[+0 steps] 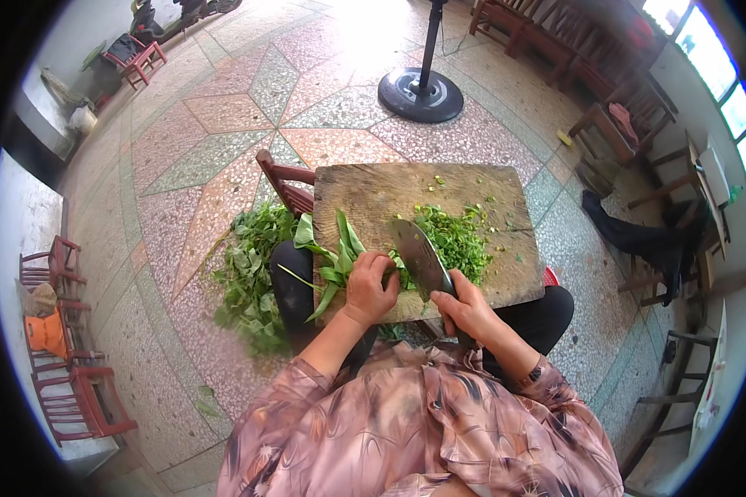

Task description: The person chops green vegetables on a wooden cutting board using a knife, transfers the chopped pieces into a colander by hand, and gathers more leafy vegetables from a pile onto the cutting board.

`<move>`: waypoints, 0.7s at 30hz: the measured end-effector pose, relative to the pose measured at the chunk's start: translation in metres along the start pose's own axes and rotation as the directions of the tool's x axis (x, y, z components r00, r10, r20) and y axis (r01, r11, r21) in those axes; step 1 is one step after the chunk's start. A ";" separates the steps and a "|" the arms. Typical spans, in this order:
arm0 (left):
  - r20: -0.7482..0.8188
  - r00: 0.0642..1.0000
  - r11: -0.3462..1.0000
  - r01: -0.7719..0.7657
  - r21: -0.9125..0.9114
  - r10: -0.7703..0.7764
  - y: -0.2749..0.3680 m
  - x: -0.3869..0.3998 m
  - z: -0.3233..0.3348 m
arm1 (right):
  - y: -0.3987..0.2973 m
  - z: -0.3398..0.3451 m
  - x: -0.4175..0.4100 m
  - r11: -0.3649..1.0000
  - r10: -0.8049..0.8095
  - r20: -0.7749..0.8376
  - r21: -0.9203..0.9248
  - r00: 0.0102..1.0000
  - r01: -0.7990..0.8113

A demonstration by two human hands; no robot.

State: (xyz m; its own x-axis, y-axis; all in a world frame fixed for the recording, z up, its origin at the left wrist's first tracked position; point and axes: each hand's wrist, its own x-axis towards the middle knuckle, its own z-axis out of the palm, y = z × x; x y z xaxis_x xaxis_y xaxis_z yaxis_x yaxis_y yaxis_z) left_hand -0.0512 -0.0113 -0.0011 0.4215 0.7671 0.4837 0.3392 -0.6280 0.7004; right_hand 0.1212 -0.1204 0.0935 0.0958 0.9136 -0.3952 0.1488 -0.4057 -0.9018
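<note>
A worn wooden cutting board (373, 186) lies before me at lap height. My left hand (370, 287) presses a bunch of leafy greens (342, 258) on its near left part, with leaves sticking out to the left. In my right hand (463, 304) is the handle of a kitchen cleaver (419, 255). The broad blade stands tilted just right of my left fingers, between the bunch and a heap of chopped greens (457, 239). Small green bits are scattered over the board's right side.
A pile of leafy stems (255, 273) lies left of my knee. Behind the board's left edge shows a red wooden chair (289, 183). A round black stand base (420, 95) is on the terrazzo floor (323, 146) ahead. Wooden chairs line both sides. Part of a red basket (551, 277) shows by my right knee.
</note>
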 end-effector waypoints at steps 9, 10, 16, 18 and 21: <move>0.028 1.000 1.000 0.005 -0.003 -0.005 -0.002 0.003 0.001 | -0.001 0.003 0.011 0.995 0.079 0.036 -0.059 0.996 -0.077; 0.034 0.999 1.000 0.003 -0.009 -0.002 -0.002 0.004 0.001 | -0.002 0.004 0.013 0.994 0.084 0.036 -0.073 0.996 -0.081; 0.034 0.999 0.999 -0.025 -0.030 0.026 -0.001 0.007 -0.001 | 0.001 0.019 0.048 0.995 0.066 -0.015 -0.080 0.998 -0.067; 0.025 0.999 0.999 -0.040 -0.019 0.040 -0.003 0.006 0.000 | 0.004 0.021 0.050 0.998 0.034 -0.026 -0.049 0.999 -0.036; 0.005 0.997 0.997 -0.072 -0.014 0.072 -0.002 0.003 -0.001 | 0.016 0.016 0.053 0.995 0.009 -0.035 0.099 0.999 -0.005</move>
State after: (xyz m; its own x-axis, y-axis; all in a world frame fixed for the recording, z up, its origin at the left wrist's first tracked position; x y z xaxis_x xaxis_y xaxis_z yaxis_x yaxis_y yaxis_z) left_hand -0.0514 -0.0074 -0.0006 0.4491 0.7190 0.5305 0.2958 -0.6799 0.6710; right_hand 0.1130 -0.0778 0.0552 0.1319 0.9084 -0.3967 0.0505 -0.4058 -0.9126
